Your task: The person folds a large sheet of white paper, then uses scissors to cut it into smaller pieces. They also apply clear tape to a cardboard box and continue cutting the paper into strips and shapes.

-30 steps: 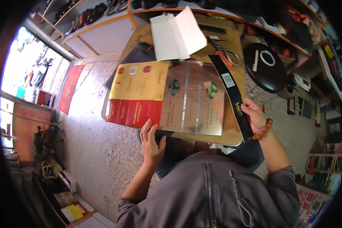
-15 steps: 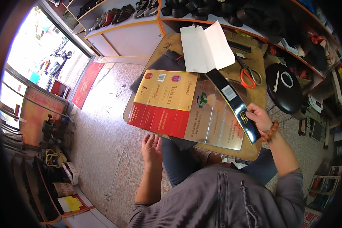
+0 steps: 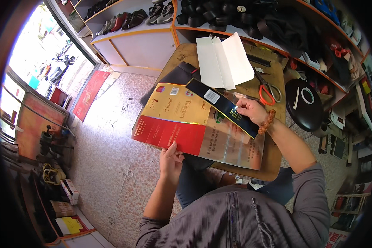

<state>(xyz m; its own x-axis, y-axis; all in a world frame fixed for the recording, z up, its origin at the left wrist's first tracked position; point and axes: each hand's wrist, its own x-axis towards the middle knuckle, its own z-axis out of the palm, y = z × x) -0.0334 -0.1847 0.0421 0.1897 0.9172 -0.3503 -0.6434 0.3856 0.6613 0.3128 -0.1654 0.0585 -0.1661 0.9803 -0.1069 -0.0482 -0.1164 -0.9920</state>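
Right hand point(image 3: 252, 111): fingers clamped on the near right end of a long black strip point(image 3: 221, 106) with gold marks and a pale label. The strip slanted across a large printed sheet point(image 3: 182, 134), its far end over the gold part; whether strip and sheet touched could not be told. A brown beaded bracelet point(image 3: 267, 122) circled the right wrist.

Left hand point(image 3: 170, 163): thumb and forefinger together on the near edge of the sheet, at its red part; other fingers curled.

The sheet covered the near left area of the bench point(image 3: 272, 159): gold at far left, red at near left, shiny brownish to the right. A folded dark piece point(image 3: 173, 82) lay partly beneath its far left side. Beyond the sheet lay a creased white paper point(image 3: 223, 62); to the right of that paper, scissors point(image 3: 267, 96) with red and dark handles.

Right of the bench stood a round black stool point(image 3: 304, 113) bearing a pale ring point(image 3: 311, 101) and a thin light stick point(image 3: 296, 98).
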